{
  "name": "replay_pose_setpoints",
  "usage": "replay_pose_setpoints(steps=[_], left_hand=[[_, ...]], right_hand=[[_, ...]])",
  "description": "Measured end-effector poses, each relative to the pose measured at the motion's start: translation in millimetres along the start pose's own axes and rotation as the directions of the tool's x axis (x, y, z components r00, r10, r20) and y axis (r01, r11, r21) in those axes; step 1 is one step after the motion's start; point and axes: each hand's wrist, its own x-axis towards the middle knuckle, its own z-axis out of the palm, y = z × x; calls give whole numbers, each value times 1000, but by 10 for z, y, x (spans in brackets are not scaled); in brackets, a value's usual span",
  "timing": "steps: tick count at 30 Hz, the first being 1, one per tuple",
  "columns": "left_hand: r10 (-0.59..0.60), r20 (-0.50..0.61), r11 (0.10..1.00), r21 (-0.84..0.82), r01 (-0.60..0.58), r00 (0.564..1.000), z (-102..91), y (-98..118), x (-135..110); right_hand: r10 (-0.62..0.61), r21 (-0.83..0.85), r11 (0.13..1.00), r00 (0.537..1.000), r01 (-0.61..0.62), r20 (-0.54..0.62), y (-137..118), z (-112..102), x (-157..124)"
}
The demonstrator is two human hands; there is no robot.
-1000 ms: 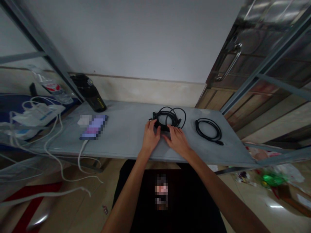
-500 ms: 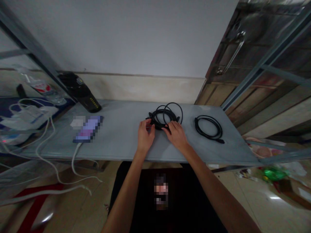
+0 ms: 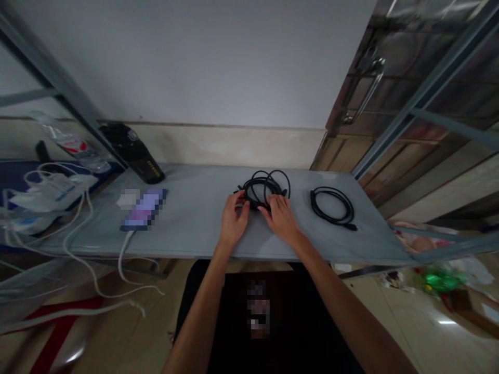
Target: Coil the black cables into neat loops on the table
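Observation:
A loose bundle of black cable point(image 3: 267, 188) lies on the grey table point(image 3: 195, 218), a little right of centre. My left hand point(image 3: 233, 221) grips the bundle's near left side with curled fingers. My right hand point(image 3: 281, 218) rests on its near right side, fingers bent over the loops. To the right lies a second black cable point(image 3: 332, 206), neatly coiled, about a hand's width from my right hand.
A phone point(image 3: 143, 209) with a white charging cord point(image 3: 123, 257) lies on the left of the table, a black bottle point(image 3: 134, 150) behind it. White cords and a plastic bottle point(image 3: 70, 143) clutter the far left. A metal door point(image 3: 409, 93) and frame stand at the right.
The view has shifted slightly. Both hands stay on the cable bundle, fingers working a little at its near edge. The coiled cable has not moved.

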Motion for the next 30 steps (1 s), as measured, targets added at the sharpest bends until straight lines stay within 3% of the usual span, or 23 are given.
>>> replay_pose_setpoints(steps=[8,16,23,27,30], left_hand=[[-15,46,998,-55,17,999,-25,96,2],[-37,10,996,-81,38,999,-11,64,1],[-74,-2,992,-102,74,997,1,10,7],[-101,-16,989,-113,98,995,4,0,0],[-130,-22,982,-137,126,991,17,-31,-1]], right_hand=[[3,3,1000,997,-3,76,-38,-66,12],[-5,12,1000,998,4,60,-4,-27,12],[98,214,972,995,-91,-21,31,-49,21],[127,277,955,991,-107,-52,60,-318,187],[165,417,904,977,-93,-138,37,-756,533]])
